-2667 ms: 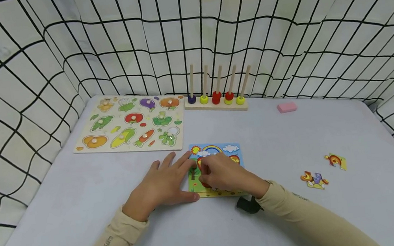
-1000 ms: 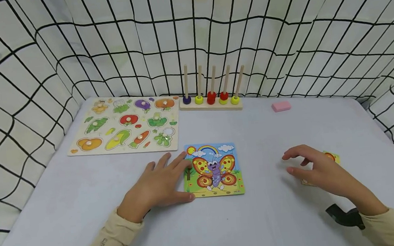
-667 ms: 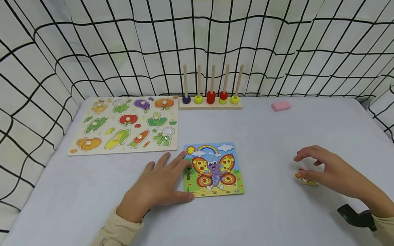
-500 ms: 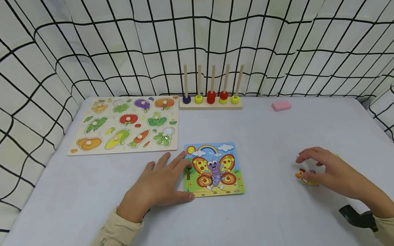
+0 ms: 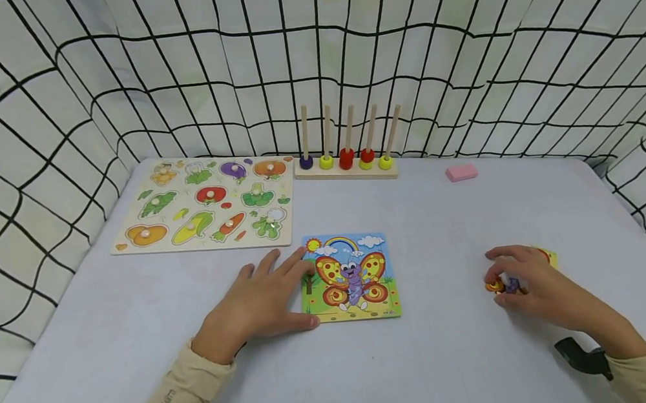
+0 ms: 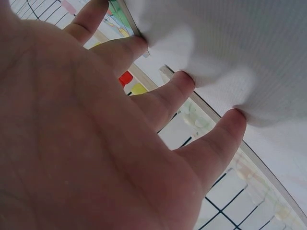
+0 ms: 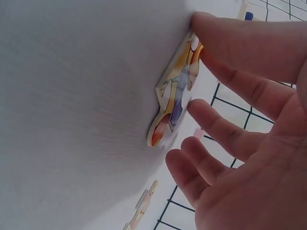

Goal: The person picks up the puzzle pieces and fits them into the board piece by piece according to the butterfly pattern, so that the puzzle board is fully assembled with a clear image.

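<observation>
My left hand [image 5: 259, 298] rests at the left edge of a square butterfly puzzle [image 5: 348, 277], fingers spread, with the thumb at the lower corner. In the left wrist view, its fingertips [image 6: 235, 117] touch the white tabletop. At the right, my right hand [image 5: 535, 285] has its thumb and index finger at the edges of a loose jigsaw piece [image 7: 180, 91], printed orange and purple. The piece lies at the tabletop, partly covered by the fingers, and the index fingertip is hidden behind it. Another loose piece [image 5: 549, 256] shows partly behind the right hand.
A vegetable peg puzzle board [image 5: 233, 236] lies at the back left. Beside it stands a wooden rack [image 5: 349, 174] with upright pegs and coloured beads. A pink block [image 5: 462, 172] sits at the back right. Black netting [image 5: 365, 29] surrounds the table.
My right hand has left the butterfly puzzle and moved right to the loose pieces. There its thumb and index finger have closed on one piece. My left hand has stayed by the puzzle.
</observation>
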Demonstrator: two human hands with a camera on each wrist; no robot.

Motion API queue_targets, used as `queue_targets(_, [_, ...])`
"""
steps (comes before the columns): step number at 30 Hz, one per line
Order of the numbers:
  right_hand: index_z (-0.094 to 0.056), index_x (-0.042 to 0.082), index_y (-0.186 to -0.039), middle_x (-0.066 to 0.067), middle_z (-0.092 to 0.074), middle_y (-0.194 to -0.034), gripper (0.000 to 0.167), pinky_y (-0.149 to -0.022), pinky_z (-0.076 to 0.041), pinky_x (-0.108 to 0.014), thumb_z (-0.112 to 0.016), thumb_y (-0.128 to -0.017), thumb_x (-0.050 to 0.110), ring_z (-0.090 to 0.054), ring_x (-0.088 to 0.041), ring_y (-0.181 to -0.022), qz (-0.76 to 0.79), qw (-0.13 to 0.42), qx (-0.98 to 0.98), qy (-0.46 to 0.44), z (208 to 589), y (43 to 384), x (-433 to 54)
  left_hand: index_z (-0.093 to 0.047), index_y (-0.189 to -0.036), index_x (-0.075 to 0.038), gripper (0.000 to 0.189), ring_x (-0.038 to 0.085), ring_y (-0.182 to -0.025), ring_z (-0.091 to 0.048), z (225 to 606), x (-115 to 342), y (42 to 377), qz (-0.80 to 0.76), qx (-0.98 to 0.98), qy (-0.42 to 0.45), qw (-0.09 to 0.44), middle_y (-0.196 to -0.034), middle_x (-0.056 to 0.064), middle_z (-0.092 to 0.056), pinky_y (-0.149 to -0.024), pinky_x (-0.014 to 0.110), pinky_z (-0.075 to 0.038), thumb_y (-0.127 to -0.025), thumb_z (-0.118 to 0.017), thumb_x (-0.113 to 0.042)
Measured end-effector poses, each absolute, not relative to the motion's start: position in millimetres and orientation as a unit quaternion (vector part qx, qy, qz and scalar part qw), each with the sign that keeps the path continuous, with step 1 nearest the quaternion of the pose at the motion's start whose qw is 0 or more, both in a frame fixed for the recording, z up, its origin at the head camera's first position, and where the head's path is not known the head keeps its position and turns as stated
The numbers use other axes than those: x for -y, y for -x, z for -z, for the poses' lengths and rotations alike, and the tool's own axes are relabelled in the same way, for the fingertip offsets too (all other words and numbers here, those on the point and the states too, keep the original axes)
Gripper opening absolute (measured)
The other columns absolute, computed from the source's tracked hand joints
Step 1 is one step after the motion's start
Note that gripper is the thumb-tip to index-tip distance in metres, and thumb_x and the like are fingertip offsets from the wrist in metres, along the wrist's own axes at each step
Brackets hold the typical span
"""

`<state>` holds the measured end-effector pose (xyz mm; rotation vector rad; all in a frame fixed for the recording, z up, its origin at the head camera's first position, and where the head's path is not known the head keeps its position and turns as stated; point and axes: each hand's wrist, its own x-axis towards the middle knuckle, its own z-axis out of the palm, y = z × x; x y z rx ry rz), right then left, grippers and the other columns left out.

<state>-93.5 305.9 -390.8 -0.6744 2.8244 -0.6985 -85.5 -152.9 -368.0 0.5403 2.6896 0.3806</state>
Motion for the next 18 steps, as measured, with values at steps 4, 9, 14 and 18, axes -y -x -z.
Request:
queue_targets(4, [-0.070,0.023,-0.103,-0.019,-0.059,-0.139,0.033,-0.099,-0.052,-0.064,-0.090,-0.085,0.004,-0.042,-0.047,-0.134,0.224,0.066,-0.945,0.227,390.4,92.7,-304.3,-0.050,-0.158,-0.020,0.086,0.048,-0.158,-0.021,367.9,152.9,85.6,-0.136,-0.954,-0.192,0.185,-0.177,0.006,-0.025,-0.117,0.077,-0.025,-0.089,-0.085,-0.055])
queue_targets(9, [-0.071,0.022,-0.105,-0.003,-0.063,-0.120,0.035,-0.089,-0.057,-0.038,-0.092,-0.084,0.005,-0.052,-0.031,-0.116,0.222,0.055,-0.944,0.239,391.3,91.6,-306.1,-0.049,-0.159,-0.019,0.087,0.048,-0.158,-0.021,367.8,152.4,85.4,-0.137,-0.954,-0.189,0.187,-0.177,0.006,-0.025,-0.117,0.078,-0.024,-0.088,-0.085,-0.055])
queue_targets(14, [-0.073,0.022,-0.107,0.006,-0.062,-0.112,0.035,-0.081,-0.056,-0.026,-0.092,-0.083,0.004,-0.053,-0.022,-0.107,0.228,0.033,-0.939,0.253,394.1,90.0,-308.9,-0.049,-0.159,-0.020,0.087,0.048,-0.158,-0.021,367.6,152.3,85.4,-0.136,-0.955,-0.188,0.187,-0.177,0.006,-0.025,-0.117,0.078,-0.024,-0.088,-0.085,-0.055])
queue_targets(18, [-0.074,0.022,-0.107,0.004,-0.061,-0.112,0.035,-0.080,-0.056,-0.027,-0.092,-0.083,0.004,-0.053,-0.023,-0.107,0.226,0.030,-0.941,0.250,393.5,88.8,-308.3,-0.049,-0.159,-0.019,0.086,0.048,-0.158,-0.021,367.2,151.9,85.4,-0.136,-0.955,-0.187,0.187,-0.176,0.006,-0.026,-0.117,0.078,-0.024,-0.088,-0.085,-0.055])
